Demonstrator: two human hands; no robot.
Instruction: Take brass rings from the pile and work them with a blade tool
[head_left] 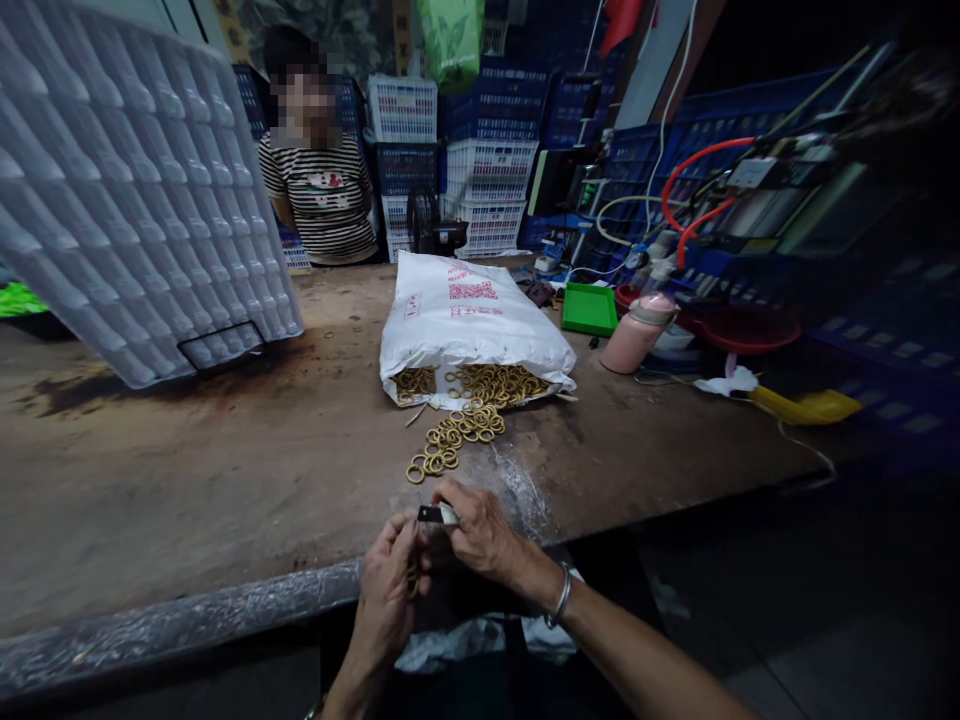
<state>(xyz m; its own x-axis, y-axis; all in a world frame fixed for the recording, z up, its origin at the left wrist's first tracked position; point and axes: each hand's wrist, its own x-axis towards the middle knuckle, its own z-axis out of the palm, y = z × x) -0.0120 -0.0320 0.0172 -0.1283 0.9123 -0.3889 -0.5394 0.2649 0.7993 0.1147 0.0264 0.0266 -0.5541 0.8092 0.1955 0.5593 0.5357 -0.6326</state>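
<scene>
My left hand [388, 590] and my right hand [480, 530] meet at the near edge of the workbench [225, 470]. Together they pinch a small dark and silver part [435, 514] between the fingertips. A few brass rings [412, 578] show under my left palm. Just beyond the hands lies a loose heap of brass rings [454, 435]. The heap spills from an open white woven sack [469, 320] lying on its side.
A large white moulded tray [127, 190] leans at the left. A person in a striped shirt [322, 195] stands behind the bench. A green tray [589, 308], pink bottle [637, 335], red basin [739, 330], yellow scoop [806, 405] and machine with red hoses [750, 190] fill the right.
</scene>
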